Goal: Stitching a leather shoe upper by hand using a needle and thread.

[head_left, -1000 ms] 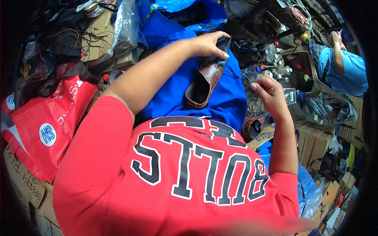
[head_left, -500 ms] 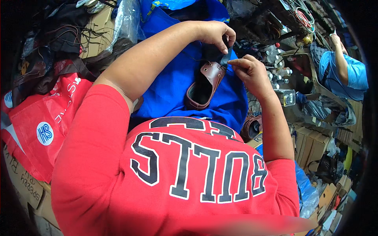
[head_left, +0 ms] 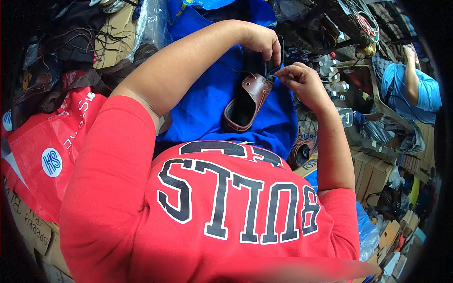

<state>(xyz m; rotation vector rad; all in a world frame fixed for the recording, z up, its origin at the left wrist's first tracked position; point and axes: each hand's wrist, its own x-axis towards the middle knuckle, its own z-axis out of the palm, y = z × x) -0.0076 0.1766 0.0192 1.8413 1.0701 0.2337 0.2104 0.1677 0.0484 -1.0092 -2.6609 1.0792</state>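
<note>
A reddish-brown leather lace-up shoe (head_left: 256, 87) lies on the blue cloth (head_left: 196, 111) across my lap, its dark opening toward me. Metal eyelets show on its flap, and a thin dark lace trails to the left. My left hand (head_left: 264, 41) bends over the shoe's far part and covers it. Its fingers are closed and point down; what they hold is hidden. Just right of the eyelets, my right hand (head_left: 302, 82) pinches a dark strip (head_left: 271, 76) at the shoe between thumb and forefinger. A thin dark loop (head_left: 282, 49) curves beside my left fingers.
A red bag (head_left: 56, 141) and cardboard lie to the left. Small clear bottles (head_left: 330, 75) stand to the right, with another brown shoe (head_left: 300, 152) beside my lap. Further right, a person in a blue shirt (head_left: 410, 87) is close to piled boxes and plastic bags.
My left hand has turned over, its fingers now pointing down near the strip instead of holding it up. My right hand has shifted only slightly. The shoe stays almost in place.
</note>
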